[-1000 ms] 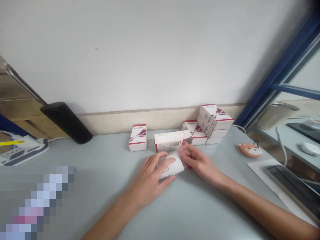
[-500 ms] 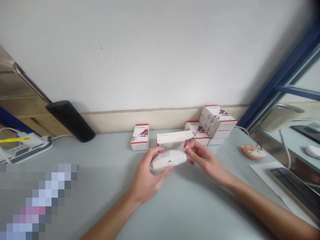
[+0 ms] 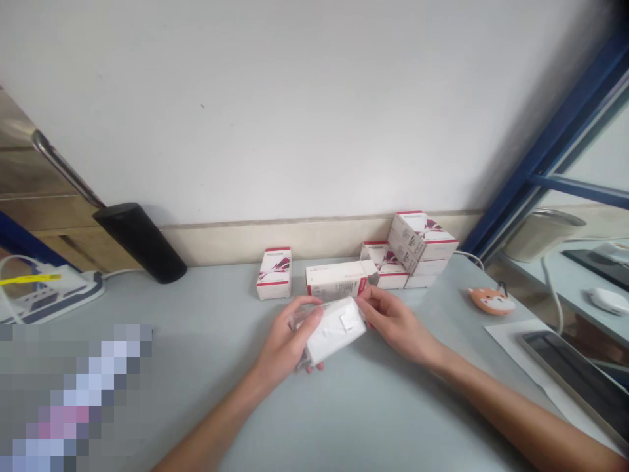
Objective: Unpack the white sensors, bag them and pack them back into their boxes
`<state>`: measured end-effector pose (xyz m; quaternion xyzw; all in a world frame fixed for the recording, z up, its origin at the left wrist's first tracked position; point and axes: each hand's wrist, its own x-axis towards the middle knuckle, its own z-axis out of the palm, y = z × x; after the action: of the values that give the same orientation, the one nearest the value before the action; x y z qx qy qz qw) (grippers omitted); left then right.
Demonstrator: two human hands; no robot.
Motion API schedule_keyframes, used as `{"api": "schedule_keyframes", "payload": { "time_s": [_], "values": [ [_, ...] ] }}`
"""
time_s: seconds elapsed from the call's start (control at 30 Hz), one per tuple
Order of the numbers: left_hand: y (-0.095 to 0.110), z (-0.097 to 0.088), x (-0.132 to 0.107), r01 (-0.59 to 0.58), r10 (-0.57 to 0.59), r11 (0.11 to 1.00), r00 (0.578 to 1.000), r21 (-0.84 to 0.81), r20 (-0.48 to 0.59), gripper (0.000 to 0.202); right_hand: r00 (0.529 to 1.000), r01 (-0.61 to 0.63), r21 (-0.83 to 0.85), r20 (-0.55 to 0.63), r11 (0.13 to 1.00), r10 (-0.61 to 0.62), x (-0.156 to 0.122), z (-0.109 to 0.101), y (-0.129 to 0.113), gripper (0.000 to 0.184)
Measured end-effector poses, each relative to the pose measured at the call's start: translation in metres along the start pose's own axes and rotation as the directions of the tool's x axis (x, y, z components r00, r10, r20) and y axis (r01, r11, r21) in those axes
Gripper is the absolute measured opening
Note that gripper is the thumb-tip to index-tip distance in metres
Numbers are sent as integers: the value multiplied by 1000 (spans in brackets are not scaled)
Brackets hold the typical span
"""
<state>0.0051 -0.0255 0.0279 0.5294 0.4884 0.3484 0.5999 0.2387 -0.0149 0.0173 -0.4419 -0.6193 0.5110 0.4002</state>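
A white block-shaped device [image 3: 335, 334] in a clear plastic bag is held above the table, its flat face with a small square mark turned up. My left hand [image 3: 289, 337] grips its left end, thumb on top and fingers beneath. At the device's upper right corner, my right hand [image 3: 388, 318] pinches the bag with thumb and fingertips. Just behind lies a white and red carton [image 3: 331, 278] on its side, its right-end flap out. The bag's opening cannot be made out.
One small carton [image 3: 274, 272] stands left, and several stacked cartons [image 3: 422, 246] stand right by the wall. A black cylinder [image 3: 140, 242] leans left, near a power strip [image 3: 54, 292]. To the right are an orange animal-face case [image 3: 491, 300] and a phone [image 3: 574, 373] on paper.
The device has been tilted so its broad face shows instead of its narrow side. My left thumb has moved from below it to on top. My right hand stays at its right end.
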Motion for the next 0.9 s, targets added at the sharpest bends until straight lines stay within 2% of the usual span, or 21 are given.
{"api": "schedule_keyframes", "payload": {
  "time_s": [0.27, 0.43, 0.53, 0.63, 0.7, 0.77, 0.83, 0.9],
  "values": [
    [5, -8, -1, 41, -33, 998, 989, -57, 143, 68, 999, -29, -27, -18, 999, 29, -2, 2, 1, 42],
    [4, -10, -3, 92, -67, 991, 968, -94, 241, 58, 997, -70, -17, -27, 997, 70, -2, 2, -6, 45],
    [4, -10, -5, 148, -45, 958, 924, -246, 380, 59, 992, -119, 46, -46, 992, 121, -1, -1, -6, 46],
    [4, -12, -8, 143, 82, 907, 862, -396, 501, 70, 983, -152, 142, -78, 978, 164, 0, -3, -1, 34],
    [5, -11, -10, 98, 126, 907, 864, -409, 487, 81, 976, -177, 218, -83, 960, 199, 1, -4, 3, 25],
    [4, -9, -10, 48, 110, 928, 911, -369, 397, 84, 971, -191, 268, -89, 944, 222, 2, -3, 6, 21],
    [3, -5, -9, 10, 82, 949, 958, -315, 276, 75, 968, -188, 278, -111, 942, 226, 2, -1, 7, 25],
    [0, -1, -6, -39, 92, 956, 980, -290, 174, 63, 966, -172, 279, -140, 945, 218, 1, 3, 8, 34]
  ]
}}
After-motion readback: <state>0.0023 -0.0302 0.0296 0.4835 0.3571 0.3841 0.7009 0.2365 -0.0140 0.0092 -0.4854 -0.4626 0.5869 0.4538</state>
